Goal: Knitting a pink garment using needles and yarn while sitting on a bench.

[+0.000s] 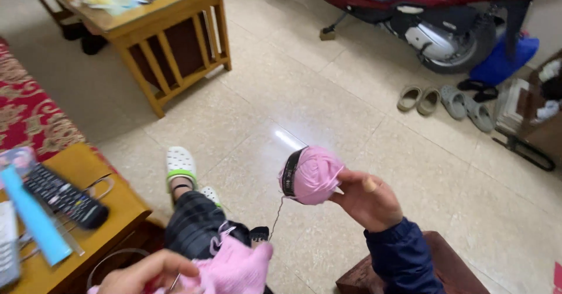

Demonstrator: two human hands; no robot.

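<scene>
Holding pink yarn ball (311, 175) in right hand (367, 200), pink knitting (234, 269) in left hand (146, 273)

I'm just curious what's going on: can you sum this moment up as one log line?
right hand: holds up pink yarn ball | left hand: grips pink knitted piece | strand hangs between | seated, tiled floor

Right hand (369, 200) at 4 o'clock gripping pink yarn ball (311, 175), left hand (149, 273) at 7 o'clock on pink knitting (234, 267), remote control (64, 197) at 9, red scooter (433, 13) at 1
</scene>
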